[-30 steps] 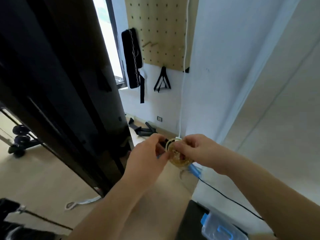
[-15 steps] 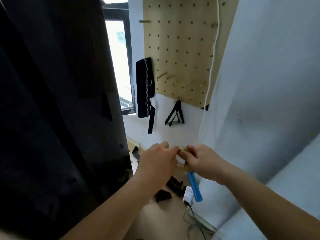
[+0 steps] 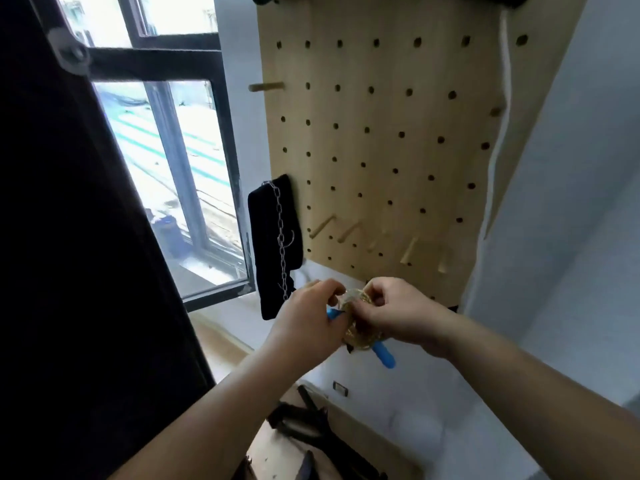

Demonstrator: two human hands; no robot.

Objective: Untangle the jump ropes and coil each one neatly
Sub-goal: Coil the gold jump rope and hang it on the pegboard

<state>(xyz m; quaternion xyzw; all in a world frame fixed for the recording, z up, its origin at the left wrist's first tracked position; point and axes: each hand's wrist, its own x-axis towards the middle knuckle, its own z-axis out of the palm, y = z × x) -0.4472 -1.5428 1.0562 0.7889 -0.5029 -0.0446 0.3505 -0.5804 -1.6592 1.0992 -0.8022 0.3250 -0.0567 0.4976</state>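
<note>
The left grip [image 3: 308, 317] and right grip [image 3: 398, 313] both pinch one small golden coil [image 3: 360, 332] of jump rope, held in the air near the lower edge of the pegboard [image 3: 381, 133]; coiling looks almost done, so the next move calls for tucking in the last turn without letting the loops spring. Counted: two hands; one coil; two blue ends, a handle [image 3: 385, 356] at lower right and a tip [image 3: 331, 315] at left; one white cord [image 3: 502, 133] hanging far right.
</note>
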